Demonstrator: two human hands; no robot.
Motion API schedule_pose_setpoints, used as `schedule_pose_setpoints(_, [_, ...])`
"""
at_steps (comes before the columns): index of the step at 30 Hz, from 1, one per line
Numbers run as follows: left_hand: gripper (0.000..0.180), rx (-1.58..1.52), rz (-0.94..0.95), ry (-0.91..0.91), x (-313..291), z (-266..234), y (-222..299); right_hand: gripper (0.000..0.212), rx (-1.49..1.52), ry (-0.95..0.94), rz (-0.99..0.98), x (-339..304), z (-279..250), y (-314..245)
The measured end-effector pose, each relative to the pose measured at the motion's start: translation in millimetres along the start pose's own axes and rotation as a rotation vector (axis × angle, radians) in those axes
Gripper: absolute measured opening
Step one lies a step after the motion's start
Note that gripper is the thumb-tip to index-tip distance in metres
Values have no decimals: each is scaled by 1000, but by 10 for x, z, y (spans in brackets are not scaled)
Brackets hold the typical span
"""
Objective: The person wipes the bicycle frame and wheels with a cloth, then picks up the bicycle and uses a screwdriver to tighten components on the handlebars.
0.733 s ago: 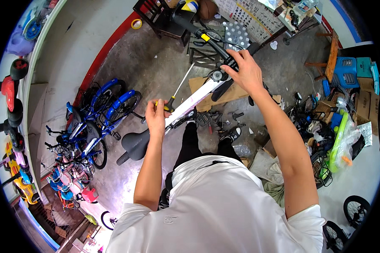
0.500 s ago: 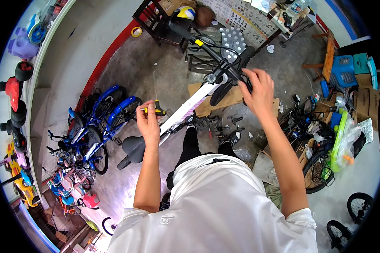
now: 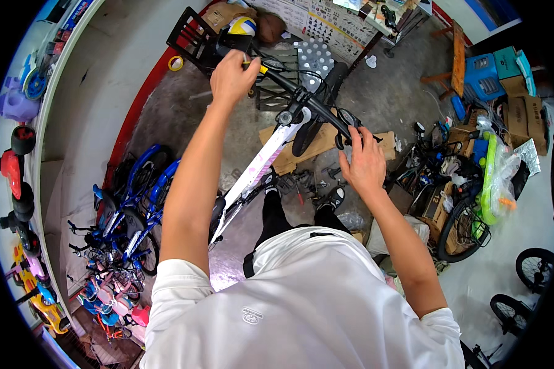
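Note:
A white bicycle with pink markings [image 3: 255, 165] stands in front of me, its black handlebar [image 3: 319, 107] running diagonally from far left to near right. At the bar's far left end, my left hand [image 3: 231, 80] is curled round the grip. A bit of yellow shows at its fingertips, and a thin pale shaft lies beside its heel; whether it still holds the yellow-and-black screwdriver is unclear. My right hand [image 3: 366, 166] is beside the right grip and brake lever, fingers apart; contact is hard to tell. My left forearm hides most of the saddle.
Cardboard [image 3: 385, 144] lies under the front wheel, with loose metal parts [image 3: 305, 184] near my feet. Blue bicycles [image 3: 138, 209] crowd the left wall. On the right is a pile of parts and boxes [image 3: 443, 209]. A dark chair [image 3: 197, 43] stands at the far left.
My left hand has gone from near the saddle, where it held the screwdriver, up to the left grip. My right hand has shifted slightly nearer. The whole view has swung.

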State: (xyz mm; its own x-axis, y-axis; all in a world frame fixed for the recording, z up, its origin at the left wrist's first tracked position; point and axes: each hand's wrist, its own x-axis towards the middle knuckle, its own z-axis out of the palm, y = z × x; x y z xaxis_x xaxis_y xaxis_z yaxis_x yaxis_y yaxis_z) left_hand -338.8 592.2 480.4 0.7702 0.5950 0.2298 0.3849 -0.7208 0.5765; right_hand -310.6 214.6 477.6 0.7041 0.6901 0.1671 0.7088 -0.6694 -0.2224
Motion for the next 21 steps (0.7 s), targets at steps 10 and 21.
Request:
schedule_pose_setpoints(10, [41, 89, -101, 166, -124, 505, -462, 63, -12, 15, -102, 295, -137, 216])
schedule_pose_setpoints(21, [39, 114, -313, 183, -1218, 290, -705, 49, 130, 43, -223, 1861, -176, 499])
